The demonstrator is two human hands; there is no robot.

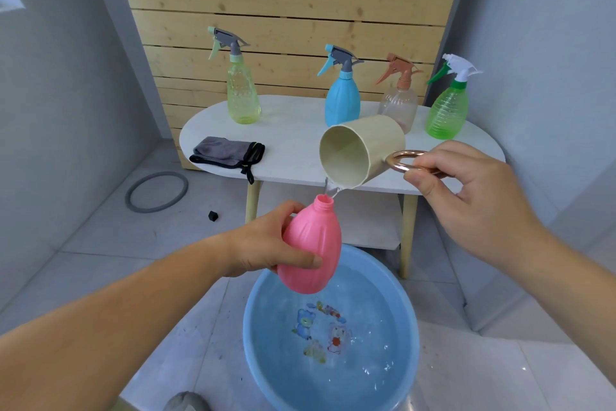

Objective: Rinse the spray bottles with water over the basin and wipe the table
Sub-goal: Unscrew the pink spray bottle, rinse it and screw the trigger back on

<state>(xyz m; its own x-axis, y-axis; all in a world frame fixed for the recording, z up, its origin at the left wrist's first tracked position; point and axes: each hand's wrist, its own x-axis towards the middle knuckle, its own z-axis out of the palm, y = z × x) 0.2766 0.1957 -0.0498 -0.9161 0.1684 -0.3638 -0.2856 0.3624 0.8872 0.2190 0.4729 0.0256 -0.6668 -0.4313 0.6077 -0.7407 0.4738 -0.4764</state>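
Over the basin [408, 327], left fingers [301, 260] wrap the pink bottle [313, 244], right fingers [425, 174] pinch the half-hidden cup handle [400, 160].

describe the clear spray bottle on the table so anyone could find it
On the white oval table, four spray bottles stand before the wooden slat wall. It is third from the left, between blue and green: clear body, brownish-orange trigger.
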